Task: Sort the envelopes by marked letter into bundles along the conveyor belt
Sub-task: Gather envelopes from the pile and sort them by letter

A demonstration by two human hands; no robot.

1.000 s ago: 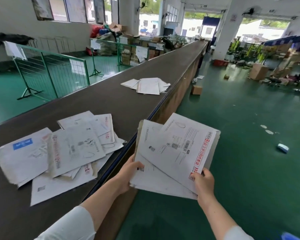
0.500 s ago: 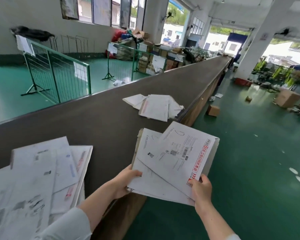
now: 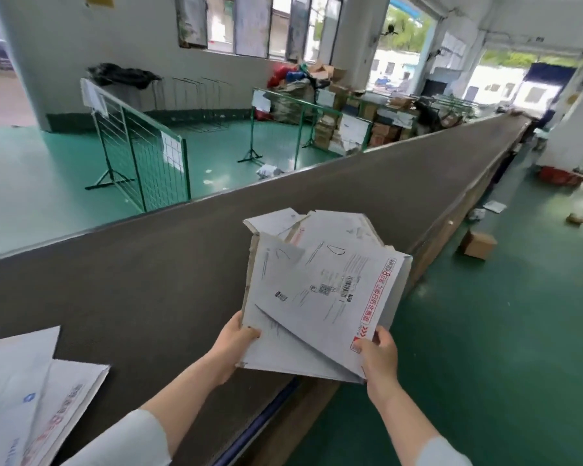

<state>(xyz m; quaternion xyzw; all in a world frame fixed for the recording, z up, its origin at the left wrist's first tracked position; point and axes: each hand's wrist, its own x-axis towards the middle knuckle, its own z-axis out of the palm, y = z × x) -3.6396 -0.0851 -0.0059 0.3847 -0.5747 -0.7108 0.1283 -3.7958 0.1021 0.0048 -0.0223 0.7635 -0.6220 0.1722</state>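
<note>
Holding the stack (image 3: 317, 297) at frame centre, the left hand (image 3: 233, 344) and right hand (image 3: 377, 353) both clasp its near edge; a bundle (image 3: 334, 227) lies just beyond, directly up-frame on the belt (image 3: 148, 264).

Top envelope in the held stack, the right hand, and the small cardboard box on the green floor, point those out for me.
top envelope (image 3: 330, 287), head view, its printed face.
right hand (image 3: 377, 356), head view, back of hand.
cardboard box (image 3: 478, 244), head view, its top.

Bright daylight, wide-angle view.
Light pours through far windows (image 3: 253, 25) and blows out the doorway (image 3: 532, 85); edges bend, near envelopes (image 3: 31, 398) blur.
</note>
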